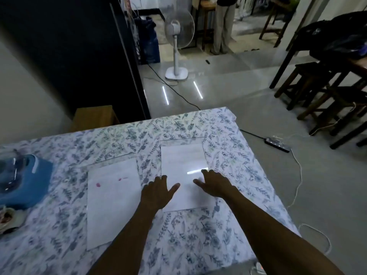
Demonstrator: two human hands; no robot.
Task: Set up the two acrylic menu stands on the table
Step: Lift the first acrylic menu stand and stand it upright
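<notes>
Hands lie spread and flat on the right-hand acrylic menu stand [183, 161], neither one gripping it. The left hand [158, 190] rests palm down across the sheet's left edge, fingers pointing away and thumb stretched out to the right over the white surface. The right hand [215, 184] rests palm down further to the right on the same sheet, fingers splayed, thumb reaching left toward the other thumb; the two thumbs are near each other but apart. Both bare forearms run back toward the lower edge of the view. This stand lies flat on the floral tablecloth [228, 135], a white sheet inside it, with a bright strip of reflected light just beyond the right hand's fingertips. Just to its left, a narrow band of cloth between them, lies the second acrylic menu stand [113, 199], also flat, its white sheet marked with a few small pink spots near the far end; neither hand touches it. At the table's left edge sits a blue cloth [29, 181] with something clear and shiny on top, too blurred to identify. Beyond the table's far edge a white pedestal fan [178, 36] stands on the glossy floor, a black cable running from near its base toward a power strip [278, 143] on the floor to the right. Dark wooden stools [309, 84] stand at the far right.
</notes>
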